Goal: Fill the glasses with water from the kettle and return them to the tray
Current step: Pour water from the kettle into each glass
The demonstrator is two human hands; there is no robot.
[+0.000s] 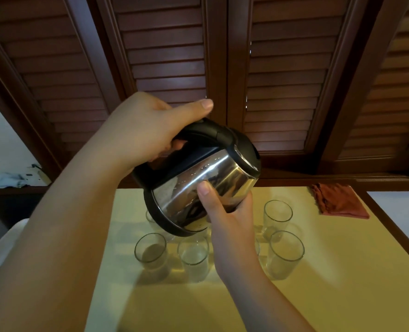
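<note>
A steel kettle (198,178) with a black handle, lid and base hangs tilted above the yellow table (222,305), its lid end pointing to the upper right. My left hand (141,133) grips the black handle from above. My right hand (225,219) holds the shiny body from below, thumb on the steel. The spout is hidden and no stream of water shows. Several clear glasses stand on the table under and around the kettle: one at the front left (150,250), one beside it (193,256), two at the right (278,215) (286,254). Others are partly hidden behind the kettle and my wrist.
A folded reddish cloth (340,202) lies at the table's far right corner. Dark wooden louvred shutters (282,80) stand right behind the table. A white surface (400,212) borders the table's right side. Some clutter (14,178) sits on a ledge at the left.
</note>
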